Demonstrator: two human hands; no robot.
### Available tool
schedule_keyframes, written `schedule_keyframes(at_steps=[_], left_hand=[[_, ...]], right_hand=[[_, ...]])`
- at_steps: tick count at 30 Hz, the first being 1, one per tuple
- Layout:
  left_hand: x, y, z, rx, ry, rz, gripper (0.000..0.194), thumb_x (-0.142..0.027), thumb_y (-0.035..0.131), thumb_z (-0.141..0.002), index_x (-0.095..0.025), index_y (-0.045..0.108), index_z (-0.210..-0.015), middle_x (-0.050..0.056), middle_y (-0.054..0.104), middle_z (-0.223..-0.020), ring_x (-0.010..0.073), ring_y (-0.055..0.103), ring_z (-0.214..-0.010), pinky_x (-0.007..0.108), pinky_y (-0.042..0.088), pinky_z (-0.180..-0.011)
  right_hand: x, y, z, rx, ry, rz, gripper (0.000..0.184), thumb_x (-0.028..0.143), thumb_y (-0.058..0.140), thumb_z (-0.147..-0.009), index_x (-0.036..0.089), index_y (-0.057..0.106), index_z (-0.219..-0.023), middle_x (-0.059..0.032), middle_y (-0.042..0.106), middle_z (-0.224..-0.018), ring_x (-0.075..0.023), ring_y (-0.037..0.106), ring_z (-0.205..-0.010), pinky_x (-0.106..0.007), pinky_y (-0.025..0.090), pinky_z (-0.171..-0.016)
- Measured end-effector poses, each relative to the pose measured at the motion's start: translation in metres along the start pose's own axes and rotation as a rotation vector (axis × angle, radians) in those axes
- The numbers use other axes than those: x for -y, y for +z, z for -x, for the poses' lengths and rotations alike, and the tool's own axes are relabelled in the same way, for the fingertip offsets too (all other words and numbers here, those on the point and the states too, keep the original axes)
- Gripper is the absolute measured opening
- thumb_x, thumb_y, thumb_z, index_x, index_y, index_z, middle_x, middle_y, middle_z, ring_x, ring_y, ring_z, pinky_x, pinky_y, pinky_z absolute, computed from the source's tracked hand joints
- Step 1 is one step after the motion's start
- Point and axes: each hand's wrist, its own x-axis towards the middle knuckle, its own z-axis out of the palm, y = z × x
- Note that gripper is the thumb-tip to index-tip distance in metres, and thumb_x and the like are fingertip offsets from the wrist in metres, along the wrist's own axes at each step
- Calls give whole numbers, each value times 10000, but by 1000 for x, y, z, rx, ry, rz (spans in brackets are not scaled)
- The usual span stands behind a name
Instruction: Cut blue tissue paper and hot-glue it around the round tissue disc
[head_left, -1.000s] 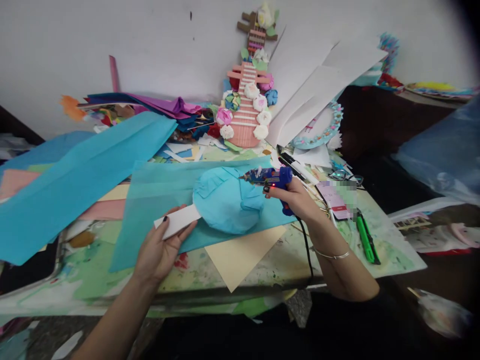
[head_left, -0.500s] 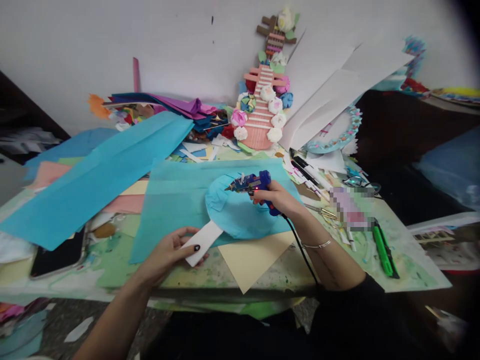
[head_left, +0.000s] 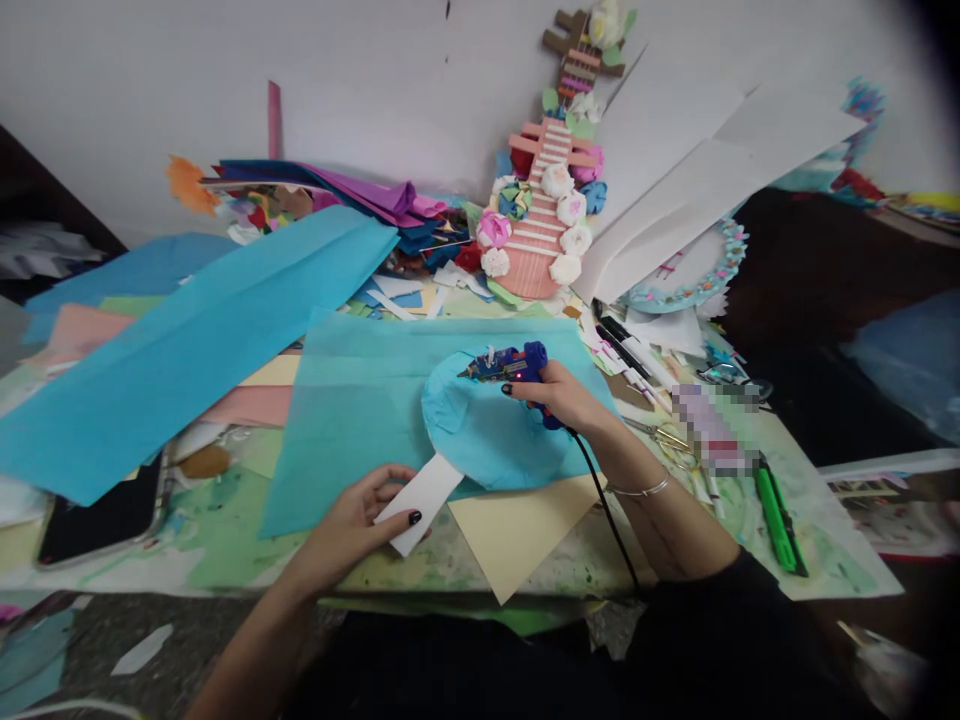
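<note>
My left hand (head_left: 375, 520) pinches a white card strip (head_left: 431, 495), thumb on top and fingers beneath. The strip's far end meets the lower left edge of a round disc covered in light blue paper (head_left: 487, 440), so together they look like a paddle. My right hand (head_left: 562, 395) grips a blue glue gun (head_left: 499, 365) above the disc, its nozzle pointing left over the upper part. A small red light glows on the gun, and its black cord (head_left: 600, 490) trails down past my wrist. Beneath the disc lies a light blue sheet (head_left: 360, 400).
A cream paper (head_left: 510, 540) sticks out at the front edge. To the right lie scissors (head_left: 667, 437), pens (head_left: 626, 345) and a green cutter (head_left: 776, 515). A phone (head_left: 101, 520) rests at left under folded blue paper (head_left: 195, 340). A flower-trimmed paper guitar (head_left: 536, 235) leans on the wall.
The card strip and disc have turned, the strip now pointing lower toward me. My right hand has moved the glue gun left across the disc. The camera view has shifted too.
</note>
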Motion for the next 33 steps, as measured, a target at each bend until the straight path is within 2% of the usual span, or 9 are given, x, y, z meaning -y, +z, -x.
schedule_keyframes(at_steps=[7, 12, 14, 16, 19, 21, 23, 28, 33], left_hand=[[0, -2, -1, -22, 76, -182, 493, -500, 715, -725, -199, 519, -1062, 43, 713, -922, 198, 687, -809, 273, 529, -680], [-13, -12, 3, -88, 167, -615, 353, -489, 546, -844, -195, 664, -998, 50, 724, -841, 210, 684, -757, 287, 515, -643], [-29, -15, 7, -210, 296, -845, 346, -471, 521, -873, -199, 696, -993, 39, 713, -764, 194, 657, -657, 289, 484, -600], [-52, -14, 7, -345, 531, -1021, 333, -459, 529, -893, -205, 706, -1018, 36, 693, -752, 184, 630, -633, 293, 467, -593], [-93, -4, -6, -393, 947, -1199, 360, -418, 565, -911, -212, 656, -1192, 89, 679, -980, 234, 633, -906, 360, 500, -794], [-116, 5, -25, -298, 1140, -1276, 471, -405, 619, -886, -210, 578, -1314, 138, 596, -1270, 304, 522, -1198, 472, 411, -1019], [-132, 13, -48, -201, 1263, -1277, 505, -397, 653, -863, -204, 566, -1321, 142, 537, -1373, 339, 400, -1325, 520, 330, -1098], [-145, 26, -89, -35, 1441, -1104, 328, -322, 658, -867, -184, 656, -1165, 108, 675, -1143, 270, 524, -1170, 443, 430, -1014], [-144, 29, -99, 52, 1476, -972, 283, -333, 678, -850, -206, 690, -1103, 99, 695, -1058, 222, 592, -1012, 400, 474, -916]], right_hand=[[7, -7, -6, -41, 67, 78, 287, 426, 659, -711, 151, 599, -766, 53, 436, -519, -77, 374, -442, -231, 267, -406], [2, -11, -3, -13, -8, 63, 270, 412, 655, -736, 148, 610, -768, 41, 490, -538, -81, 414, -468, -223, 296, -418], [2, -11, -1, 41, -25, 48, 247, 390, 647, -751, 146, 613, -745, 25, 535, -540, -87, 446, -467, -224, 319, -426], [4, -11, 2, 98, -18, 35, 235, 372, 635, -764, 144, 609, -713, 21, 540, -500, -91, 451, -436, -226, 321, -413], [11, -10, 4, 147, -9, 19, 227, 359, 634, -762, 145, 608, -691, 36, 498, -420, -92, 421, -373, -226, 302, -379], [15, -9, 5, 155, -14, -1, 205, 345, 640, -747, 146, 615, -703, 45, 485, -405, -95, 422, -360, -223, 299, -367], [19, -7, 6, 165, -13, -34, 186, 333, 642, -730, 149, 617, -714, 48, 487, -411, -99, 434, -359, -221, 303, -361], [24, -10, 9, 217, -17, -64, 166, 309, 637, -707, 145, 618, -698, 54, 479, -417, -88, 428, -345, -216, 314, -358], [27, -15, 11, 244, -21, -62, 156, 295, 632, -698, 140, 619, -689, 54, 481, -408, -86, 419, -337, -218, 314, -355]])
